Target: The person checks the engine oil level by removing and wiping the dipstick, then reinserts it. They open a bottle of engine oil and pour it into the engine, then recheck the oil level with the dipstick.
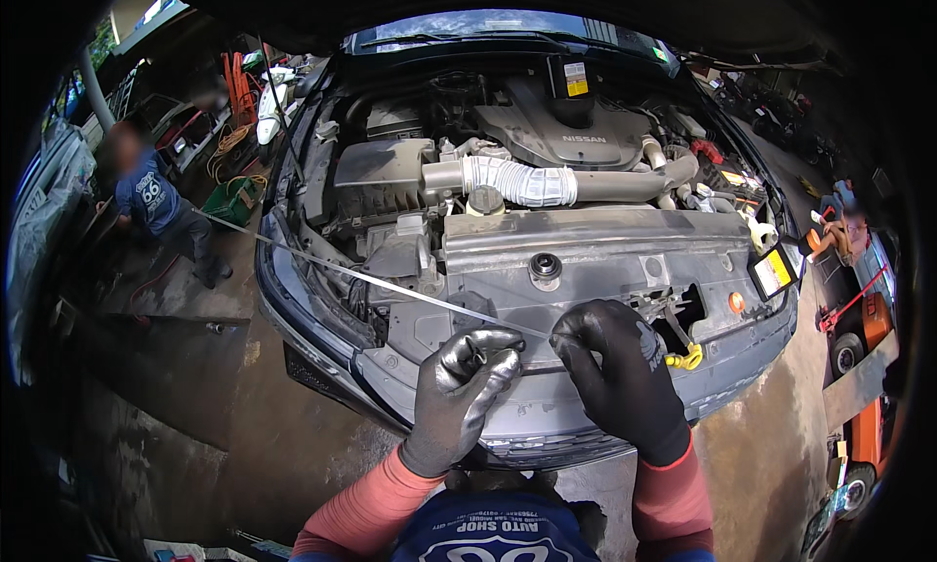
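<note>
Pinching the near end of a long, thin, whitish strip point(390, 286), the person's black-gloved right hand point(625, 372) hangs above the dusty dark-grey front panel point(605, 269) of an open engine bay. Just below the strip, the left hand point(461, 381), in a shiny black-coated grey glove, curls its fingers; whether they grip anything, I can't tell. Leftward, the strip slants toward a person in a blue shirt point(151, 196).

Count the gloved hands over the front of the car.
2: the left hand, fingers curled just below the long pale strip, and the right hand, to its right, fingertips pinched at the strip's near end. Neither is hidden.
</note>
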`<state>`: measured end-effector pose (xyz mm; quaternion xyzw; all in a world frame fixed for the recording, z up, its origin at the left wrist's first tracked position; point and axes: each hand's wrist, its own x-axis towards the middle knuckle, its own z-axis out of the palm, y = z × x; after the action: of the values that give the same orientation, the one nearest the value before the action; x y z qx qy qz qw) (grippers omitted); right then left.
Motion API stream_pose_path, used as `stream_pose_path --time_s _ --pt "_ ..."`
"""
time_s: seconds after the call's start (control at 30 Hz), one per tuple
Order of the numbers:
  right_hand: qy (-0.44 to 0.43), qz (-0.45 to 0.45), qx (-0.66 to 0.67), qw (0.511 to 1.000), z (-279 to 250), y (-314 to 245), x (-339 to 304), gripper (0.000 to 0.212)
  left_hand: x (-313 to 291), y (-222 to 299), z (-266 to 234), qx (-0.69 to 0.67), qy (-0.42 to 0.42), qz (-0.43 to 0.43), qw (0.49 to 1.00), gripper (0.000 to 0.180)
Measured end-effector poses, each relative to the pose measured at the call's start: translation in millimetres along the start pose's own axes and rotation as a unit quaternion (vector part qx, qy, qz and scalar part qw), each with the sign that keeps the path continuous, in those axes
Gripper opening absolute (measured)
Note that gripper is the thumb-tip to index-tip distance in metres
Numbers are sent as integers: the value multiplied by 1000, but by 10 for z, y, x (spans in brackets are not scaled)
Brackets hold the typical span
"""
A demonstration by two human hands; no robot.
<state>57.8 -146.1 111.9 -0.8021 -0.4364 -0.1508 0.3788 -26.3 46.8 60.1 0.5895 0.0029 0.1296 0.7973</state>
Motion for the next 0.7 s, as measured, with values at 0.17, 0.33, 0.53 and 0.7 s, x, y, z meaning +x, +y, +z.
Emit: stream_pose_path --time_s 0.17,0.33,0.53,0.7 --pt "4 -40 0 999 501 -290 110 21 -62 69 -248 125 61 106 985 17" --pt "-63 19 -44 997 479 -277 -59 37 -37 221 -567 -8 143 76 987 20" --pt "-10 71 -112 991 226 -99 -379 49 -180 445 -884 -26 228 97 968 14" --pt "-17 103 109 989 278 -37 -451 40 -336 486 -897 -45 228 116 966 23"
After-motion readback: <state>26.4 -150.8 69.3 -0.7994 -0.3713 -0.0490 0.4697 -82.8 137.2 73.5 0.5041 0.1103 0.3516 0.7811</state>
